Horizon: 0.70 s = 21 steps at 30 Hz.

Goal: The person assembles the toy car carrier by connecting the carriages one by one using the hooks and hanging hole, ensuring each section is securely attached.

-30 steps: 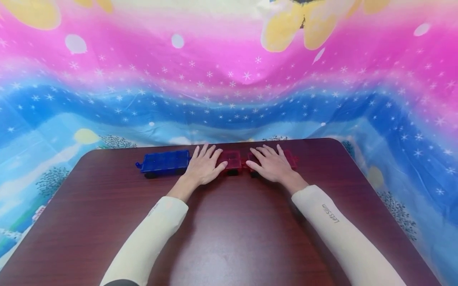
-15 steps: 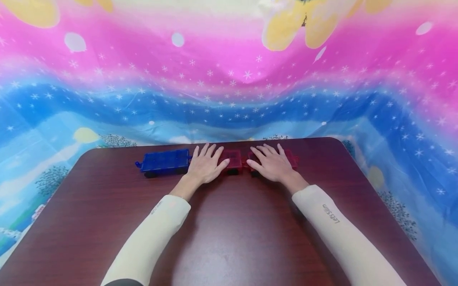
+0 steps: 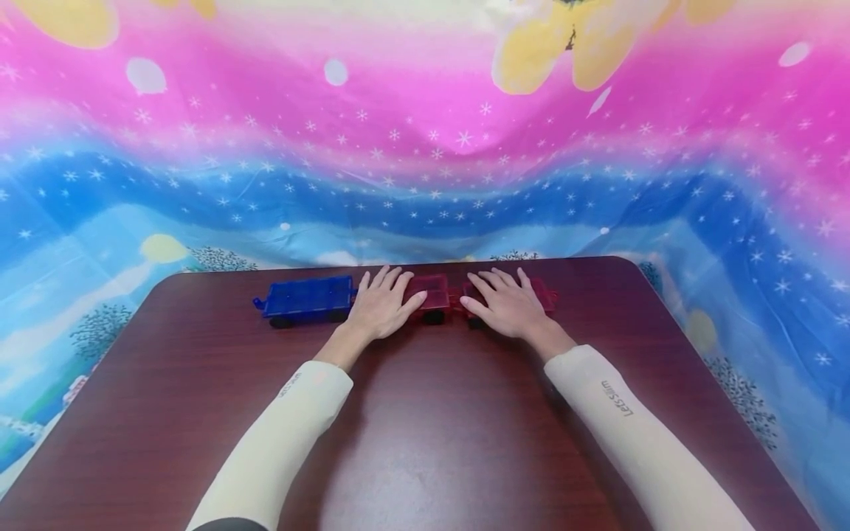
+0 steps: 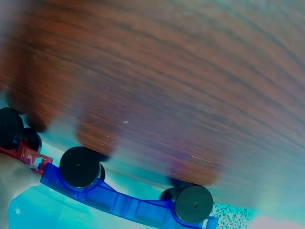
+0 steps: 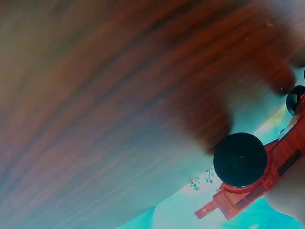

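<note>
Dark wood-grain table point(image 3: 425, 442), blue toy wagon point(image 3: 307, 297) near its far edge, pink-and-blue starry cloth backdrop point(image 3: 425, 169)

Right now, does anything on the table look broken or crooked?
Nothing stands out. The blue wagon and two red wagons stand upright in a row on their wheels, with the left hand and right hand resting flat on the red ones.

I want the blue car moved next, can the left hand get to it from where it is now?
Probably yes: the left hand rests flat right beside the blue car, with nothing between them.
</note>
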Available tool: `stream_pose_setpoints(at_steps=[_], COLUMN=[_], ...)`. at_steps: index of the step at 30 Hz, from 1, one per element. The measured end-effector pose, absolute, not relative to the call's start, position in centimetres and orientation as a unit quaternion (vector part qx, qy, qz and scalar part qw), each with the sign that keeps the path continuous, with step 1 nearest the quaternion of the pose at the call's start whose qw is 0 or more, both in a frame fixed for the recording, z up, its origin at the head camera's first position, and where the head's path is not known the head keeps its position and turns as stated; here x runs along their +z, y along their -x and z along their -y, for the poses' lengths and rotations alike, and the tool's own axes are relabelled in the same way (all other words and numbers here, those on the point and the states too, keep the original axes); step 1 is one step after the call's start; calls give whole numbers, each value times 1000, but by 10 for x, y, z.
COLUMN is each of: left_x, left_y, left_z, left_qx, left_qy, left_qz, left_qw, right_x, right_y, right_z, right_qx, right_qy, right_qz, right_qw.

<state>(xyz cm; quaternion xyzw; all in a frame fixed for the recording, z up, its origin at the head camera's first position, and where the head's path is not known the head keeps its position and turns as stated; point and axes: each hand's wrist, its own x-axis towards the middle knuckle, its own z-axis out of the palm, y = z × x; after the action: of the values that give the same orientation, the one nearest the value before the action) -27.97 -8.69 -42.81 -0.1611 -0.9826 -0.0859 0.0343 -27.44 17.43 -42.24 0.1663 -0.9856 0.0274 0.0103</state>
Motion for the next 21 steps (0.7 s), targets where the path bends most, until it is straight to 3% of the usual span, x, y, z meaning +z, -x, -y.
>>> stream_pose_setpoints(at_steps=[21], left_x=[-428], left_y=[280], left_z=[93], left_qx=[-94], left_qy=[176], left_qz=[979], left_qw=[30], right_x=[-420], right_y=[278], right_z=[-177], right_qx=[31], right_qy=[-155], right_qz=[987], right_qw=[2])
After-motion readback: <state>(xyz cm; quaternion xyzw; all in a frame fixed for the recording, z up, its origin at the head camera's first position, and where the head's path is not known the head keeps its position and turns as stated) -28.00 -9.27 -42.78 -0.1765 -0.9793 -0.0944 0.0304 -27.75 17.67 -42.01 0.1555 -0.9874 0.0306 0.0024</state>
